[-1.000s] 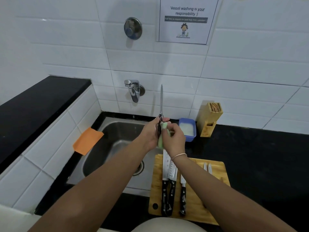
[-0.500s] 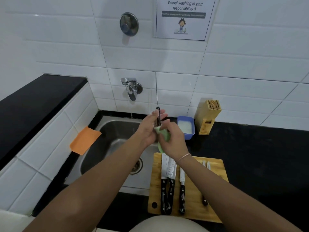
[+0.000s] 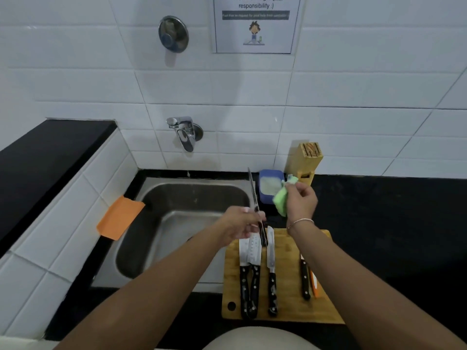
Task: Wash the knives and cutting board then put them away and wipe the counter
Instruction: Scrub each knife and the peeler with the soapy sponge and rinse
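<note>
On the near desk a wooden cutting board [image 3: 288, 294] is laid, with several knives on it, blades pointing away. Just past it, a long thin knife [image 3: 254, 195] is held by its black handle in the left hand [image 3: 242, 223], its shiny blade tipped up over the sink [image 3: 151, 198]. A green sponge [image 3: 281, 199] is pinched in the right hand [image 3: 300, 200]. The scrubbing step seems to be in hand; a rinse under the tap [image 3: 185, 133] is likely needed next.

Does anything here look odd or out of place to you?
Only one small thing: an orange cloth is draped askew over the sink's left rim, half hanging in. Otherwise the knives lie neatly in a row on the cutting board, and nothing looks spilled or damaged.
</note>
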Available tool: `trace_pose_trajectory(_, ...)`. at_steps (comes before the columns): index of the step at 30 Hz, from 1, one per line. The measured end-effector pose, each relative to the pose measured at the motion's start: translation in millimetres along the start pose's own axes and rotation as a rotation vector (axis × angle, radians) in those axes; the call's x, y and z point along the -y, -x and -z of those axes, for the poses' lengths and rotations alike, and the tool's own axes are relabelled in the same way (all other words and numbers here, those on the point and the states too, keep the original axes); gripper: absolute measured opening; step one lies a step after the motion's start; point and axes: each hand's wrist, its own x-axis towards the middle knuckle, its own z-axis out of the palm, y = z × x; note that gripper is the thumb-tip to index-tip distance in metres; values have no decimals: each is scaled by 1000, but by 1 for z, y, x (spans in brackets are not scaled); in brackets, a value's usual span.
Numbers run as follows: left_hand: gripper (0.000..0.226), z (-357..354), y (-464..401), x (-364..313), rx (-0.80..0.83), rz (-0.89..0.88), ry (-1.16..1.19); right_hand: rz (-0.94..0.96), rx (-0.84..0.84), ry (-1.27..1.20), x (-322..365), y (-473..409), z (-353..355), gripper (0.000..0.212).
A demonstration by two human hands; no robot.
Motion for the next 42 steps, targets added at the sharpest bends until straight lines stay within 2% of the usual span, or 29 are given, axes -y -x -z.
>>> trace_pose_trajectory(4,25,-39,-9,24,-44,136,-271,23,-12,67,-5,1,18,14)
trace_pose_trajectory(9,26,-73,-4,46,-51,206,-545,42,-6,135,-5,-1,31,12)
trace_pose_trajectory(15,22,-96,-6,53,-30,260,-713,52,52,216,-5,-9,46,15)
trace_pose_trajectory(20,8,-109,-15,48,19,207,-922,42,75,263,-3,-16,62,14)
trace_pose_trajectory(21,14,-112,-18,47,11,182,-974,41,69,268,-3,-17,66,14)
trace_pose_trajectory(23,48,-121,-26,49,0,70,-1082,33,59,281,-3,-19,74,14)
trace_pose_trajectory(24,43,-126,-27,47,10,19,-1095,27,58,282,-2,-20,79,14)
trace_pose_trajectory(26,13,-135,-27,46,29,-32,-1110,6,50,268,1,-20,88,13)
trace_pose_trajectory(29,21,-150,-36,54,56,-58,-1079,-19,24,251,6,-21,105,14)
trace_pose_trajectory(36,21,-166,-46,52,84,-55,-1238,-31,-38,234,10,-26,127,10)
trace_pose_trajectory(42,25,-151,-49,48,67,129,-934,-25,6,247,11,-25,108,10)
